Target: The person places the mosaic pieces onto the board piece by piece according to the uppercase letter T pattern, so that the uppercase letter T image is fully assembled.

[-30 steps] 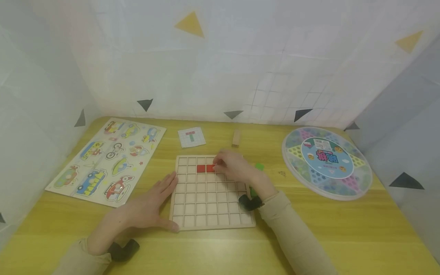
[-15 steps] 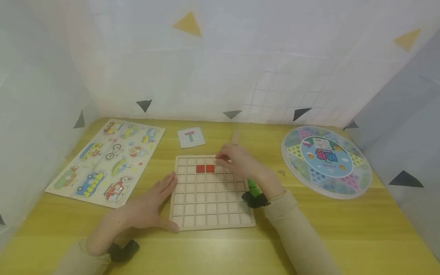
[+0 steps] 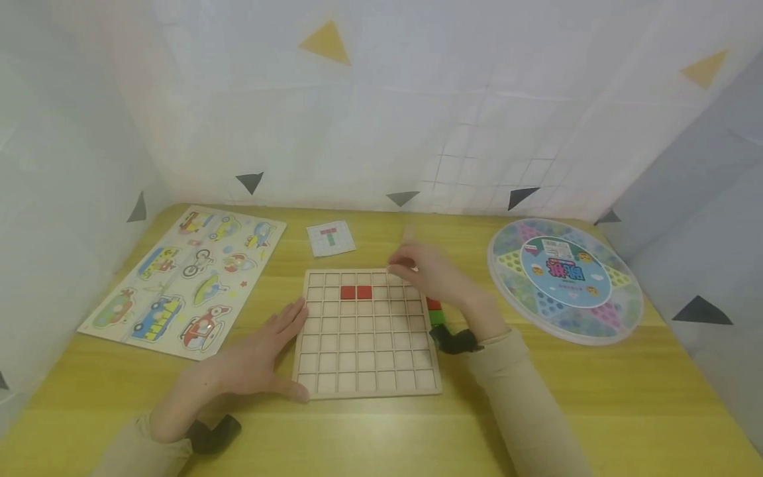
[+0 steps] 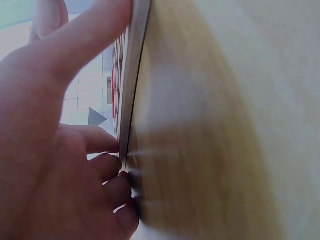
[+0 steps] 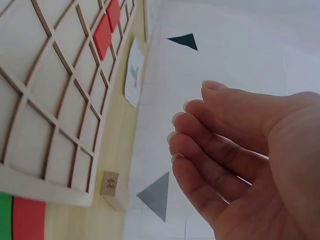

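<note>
A square wooden grid board (image 3: 328, 342) lies flat on the table. Two red square tiles (image 3: 356, 292) sit side by side in its second row from the back. My left hand (image 3: 256, 364) rests along the board's left edge, fingers spread, thumb at the near corner; the left wrist view shows fingertips against the rim (image 4: 132, 80). Above the far right corner is my right hand (image 3: 432, 273). Its fingers (image 5: 200, 185) bend loosely toward the thumb with nothing between them in the right wrist view. Red (image 5: 28, 219) and green (image 5: 5, 215) pieces lie beside the board's right edge, partly hidden by the right hand.
Behind the board are a card (image 3: 330, 246) with a red and green T pattern and a small wooden block (image 5: 111, 185) marked with digits. A vehicle picture puzzle (image 3: 244, 291) lies at left, a round game box (image 3: 501, 291) at right. A pale wall sheet (image 3: 369, 146) closes the back.
My right hand has drawn back rightward from the red tiles, which stay in their cells. A red piece beside the green has come into view. My left hand has kept its place.
</note>
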Demonstrator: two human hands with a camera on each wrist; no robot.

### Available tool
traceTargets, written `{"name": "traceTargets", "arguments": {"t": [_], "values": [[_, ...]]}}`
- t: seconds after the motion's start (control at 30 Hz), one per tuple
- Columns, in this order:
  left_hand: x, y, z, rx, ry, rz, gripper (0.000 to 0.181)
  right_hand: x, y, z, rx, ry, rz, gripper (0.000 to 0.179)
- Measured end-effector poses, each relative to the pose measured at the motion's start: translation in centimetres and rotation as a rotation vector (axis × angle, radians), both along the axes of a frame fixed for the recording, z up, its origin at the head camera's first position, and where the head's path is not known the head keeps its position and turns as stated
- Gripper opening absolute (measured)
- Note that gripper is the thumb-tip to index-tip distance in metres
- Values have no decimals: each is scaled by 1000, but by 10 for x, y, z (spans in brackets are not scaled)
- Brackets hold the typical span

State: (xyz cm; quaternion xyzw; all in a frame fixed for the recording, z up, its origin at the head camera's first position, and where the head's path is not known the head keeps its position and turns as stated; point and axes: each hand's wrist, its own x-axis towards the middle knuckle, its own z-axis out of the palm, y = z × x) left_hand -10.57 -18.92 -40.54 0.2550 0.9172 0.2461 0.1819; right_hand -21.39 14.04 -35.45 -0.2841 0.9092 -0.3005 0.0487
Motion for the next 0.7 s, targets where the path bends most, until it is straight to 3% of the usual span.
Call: {"name": "traceTargets", "arguments": {"t": [0.27, 0.5, 0.7], "values": [[0, 0, 2, 11, -19, 13, 134, -2, 15, 6, -31, 35, -13, 22], [0, 1, 0, 20, -46, 17, 133, 7, 27, 17, -64, 72, 11, 20], [0, -1, 1, 22, -53, 31, 133, 16, 45, 16, -11, 105, -8, 20]]}}
